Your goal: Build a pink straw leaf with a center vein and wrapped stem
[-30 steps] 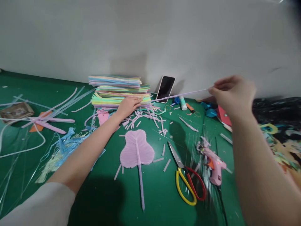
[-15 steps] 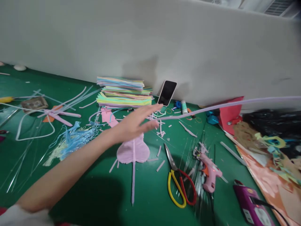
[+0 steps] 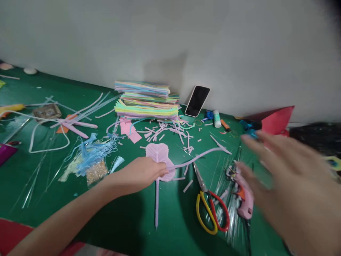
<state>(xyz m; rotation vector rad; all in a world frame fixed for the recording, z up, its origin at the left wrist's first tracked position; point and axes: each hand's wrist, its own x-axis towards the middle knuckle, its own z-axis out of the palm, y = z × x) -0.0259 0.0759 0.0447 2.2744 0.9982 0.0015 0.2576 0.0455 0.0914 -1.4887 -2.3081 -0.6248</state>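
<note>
My left hand is closed with thumb and fingers pinching a long lilac pipe cleaner, whose free length bends away to the right. That hand is over a lilac leaf-like piece with scalloped edges and hides part of it. A straight lilac stem runs down from the piece on the table. My right hand, blurred, is raised at the right with its fingers apart and nothing seen in it. Close beside it lies a pink glue gun. Scissors with yellow and red handles lie between the hands.
Bundles of coloured pipe cleaners lie by the wall, next to a leaning phone. Lilac offcuts are scattered in front. Blue tassels and a bag of beads lie left. Clear thin sticks lie under the glue gun.
My left hand has come down and toward me onto the leaf-like piece, bringing the pipe cleaner with it. The pipe cleaner's far end has dropped from the right edge. My right hand has entered at right.
</note>
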